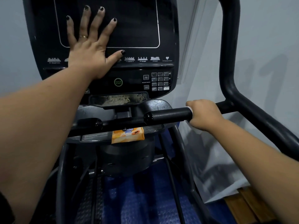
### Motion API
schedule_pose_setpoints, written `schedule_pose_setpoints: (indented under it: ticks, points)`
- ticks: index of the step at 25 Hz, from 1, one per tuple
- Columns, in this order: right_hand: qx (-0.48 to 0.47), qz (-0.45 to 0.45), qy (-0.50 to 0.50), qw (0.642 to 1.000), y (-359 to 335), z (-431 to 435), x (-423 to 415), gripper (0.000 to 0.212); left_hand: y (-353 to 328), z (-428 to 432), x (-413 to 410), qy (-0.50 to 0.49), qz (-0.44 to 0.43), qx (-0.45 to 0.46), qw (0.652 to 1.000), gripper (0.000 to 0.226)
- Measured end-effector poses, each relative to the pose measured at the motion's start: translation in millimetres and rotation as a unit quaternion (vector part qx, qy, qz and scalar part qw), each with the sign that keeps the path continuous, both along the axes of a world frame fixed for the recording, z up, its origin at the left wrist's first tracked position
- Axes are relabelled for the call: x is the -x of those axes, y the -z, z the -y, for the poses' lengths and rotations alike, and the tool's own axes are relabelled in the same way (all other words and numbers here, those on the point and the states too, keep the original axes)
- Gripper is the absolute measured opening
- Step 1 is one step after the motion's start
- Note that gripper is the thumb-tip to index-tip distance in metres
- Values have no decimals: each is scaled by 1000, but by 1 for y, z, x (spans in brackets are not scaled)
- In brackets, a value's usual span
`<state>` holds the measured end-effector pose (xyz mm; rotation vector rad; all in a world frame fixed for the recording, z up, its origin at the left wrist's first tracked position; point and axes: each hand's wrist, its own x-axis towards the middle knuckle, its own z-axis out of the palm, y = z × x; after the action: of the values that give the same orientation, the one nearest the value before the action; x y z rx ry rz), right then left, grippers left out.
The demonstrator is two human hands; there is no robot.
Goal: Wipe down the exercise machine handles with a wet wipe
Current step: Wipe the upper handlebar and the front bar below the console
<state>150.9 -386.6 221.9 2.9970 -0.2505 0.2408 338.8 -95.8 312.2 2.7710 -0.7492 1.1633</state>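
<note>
My right hand [204, 114] is curled around the right black handle [169, 116] of the exercise machine, with a white wet wipe [191, 110] showing at the edge of my fist against the bar. My left hand [90, 46] lies flat with spread fingers on the dark console screen [137, 23]. The left handle [90, 124] is free, its rounded end facing the middle. An orange wet wipe pack [127, 135] rests on the ledge below the handles.
A tall curved black side bar [229, 62] rises on the right, joined to the handle. The keypad [160, 81] and a green quick start button [118, 82] sit under the screen. White wall [262, 38] is close on the right; blue flooring [145, 199] lies below.
</note>
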Motion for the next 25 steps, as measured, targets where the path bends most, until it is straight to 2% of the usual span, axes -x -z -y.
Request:
schedule_pose_setpoints:
  ticks: [3,6,10,13,15,18,23,25]
  points:
    - [-8,-40,-68,997,-13,-31,-7,11,0,0,-1,3,4,0,1000,76]
    - [-18,-36,-120,992,-14,-75,-16,11,0,0,-2,2,5,-1,1000,76]
    - [-8,29,-155,987,-10,-97,-15,13,-1,2,0,2,7,-1,1000,76]
    - [34,125,-176,976,6,-104,-15,32,0,1,0,-1,5,-1,1000,76]
    - [33,148,-184,971,9,-106,-14,43,-1,2,0,-4,1,-7,1000,76]
    - [0,145,-194,970,5,-107,-14,46,-2,3,0,-7,-4,-9,1000,76]
    - [-74,56,-144,985,-13,-122,-21,49,-1,2,1,-14,-9,-3,1000,76]
    - [-96,79,-136,983,-9,-122,-19,48,-1,3,2,-15,-12,-4,1000,75]
